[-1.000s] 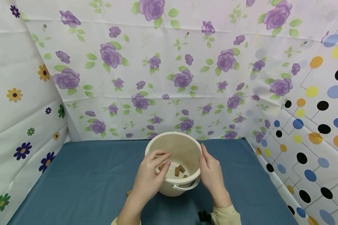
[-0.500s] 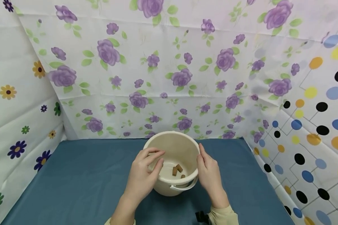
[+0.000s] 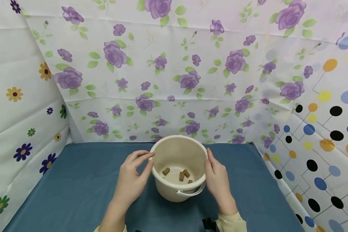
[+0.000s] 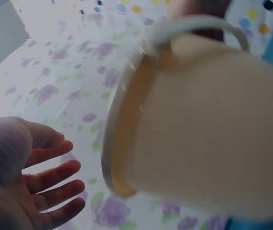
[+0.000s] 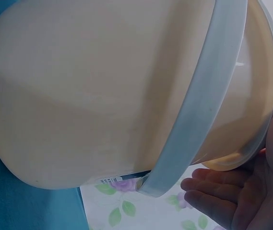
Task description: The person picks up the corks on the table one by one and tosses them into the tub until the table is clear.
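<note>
A cream plastic bucket stands on the blue cloth, its mouth facing up towards me. Several short brown cork-like pieces lie on its floor. My right hand holds the bucket's right rim, its fingers along the outside wall in the right wrist view. Just off the left rim is my left hand, with fingers loosely bent and nothing in them. The left wrist view shows a gap between that hand and the bucket.
The bucket's handle hangs down at the front right. Blue cloth covers the table. Flowered sheets form the back and left walls, and a dotted sheet forms the right one.
My left hand has moved left from over the bucket's mouth to outside its rim, uncovering a brown piece inside. The right hand stays at the rim.
</note>
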### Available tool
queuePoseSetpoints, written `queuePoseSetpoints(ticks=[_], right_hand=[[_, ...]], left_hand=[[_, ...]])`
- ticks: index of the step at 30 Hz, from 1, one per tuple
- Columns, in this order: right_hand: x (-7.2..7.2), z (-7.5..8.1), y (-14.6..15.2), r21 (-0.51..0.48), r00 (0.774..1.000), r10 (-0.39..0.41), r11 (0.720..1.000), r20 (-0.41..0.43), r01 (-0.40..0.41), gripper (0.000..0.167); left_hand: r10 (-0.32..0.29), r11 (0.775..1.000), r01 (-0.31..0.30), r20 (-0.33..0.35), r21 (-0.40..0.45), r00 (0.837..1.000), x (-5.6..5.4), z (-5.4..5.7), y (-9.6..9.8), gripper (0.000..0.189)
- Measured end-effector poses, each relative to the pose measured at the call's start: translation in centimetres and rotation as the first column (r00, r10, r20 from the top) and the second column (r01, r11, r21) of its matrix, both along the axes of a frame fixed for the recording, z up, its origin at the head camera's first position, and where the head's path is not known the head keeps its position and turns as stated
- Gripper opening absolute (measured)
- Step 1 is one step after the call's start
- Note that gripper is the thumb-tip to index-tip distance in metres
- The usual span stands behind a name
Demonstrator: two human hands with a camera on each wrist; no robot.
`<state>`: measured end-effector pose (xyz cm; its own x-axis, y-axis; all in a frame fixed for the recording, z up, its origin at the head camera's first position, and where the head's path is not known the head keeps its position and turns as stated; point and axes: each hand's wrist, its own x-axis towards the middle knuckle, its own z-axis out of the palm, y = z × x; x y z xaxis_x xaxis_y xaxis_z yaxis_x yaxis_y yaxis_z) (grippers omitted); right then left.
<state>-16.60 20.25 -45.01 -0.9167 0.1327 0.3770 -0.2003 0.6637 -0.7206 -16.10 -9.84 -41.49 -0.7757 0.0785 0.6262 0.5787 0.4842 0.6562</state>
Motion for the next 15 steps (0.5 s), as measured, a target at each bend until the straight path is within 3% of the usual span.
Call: queuePoseSetpoints(ticks=[4,7,10,15], right_hand=[[0.0,0.0,-0.2,0.002,1.000,-0.003,1.000,0.002,0.003,0.050],[0.0,-0.2,-0.3,0.000,1.000,-0.011,1.000,-0.001,0.011,0.050],[0.0,-0.4,-0.2,0.002,1.000,-0.017,1.000,-0.001,0.017,0.050],[0.0,-0.2,-0.1,-0.001,1.000,-0.010,1.000,0.004,0.010,0.050]], left_hand=[[0.014,0.993,-0.003,0.096,-0.120,0.995,0.0,-1.1,-2.3,0.027],[0.048,0.969,-0.002,0.180,-0.248,0.982,0.2,-2.1,-3.9,0.027],[0.093,0.933,0.008,0.262,-0.361,0.961,0.2,-3.2,-5.1,0.026],[0.148,0.890,0.037,0.365,-0.454,0.919,0.3,-5.4,-6.3,0.025]])
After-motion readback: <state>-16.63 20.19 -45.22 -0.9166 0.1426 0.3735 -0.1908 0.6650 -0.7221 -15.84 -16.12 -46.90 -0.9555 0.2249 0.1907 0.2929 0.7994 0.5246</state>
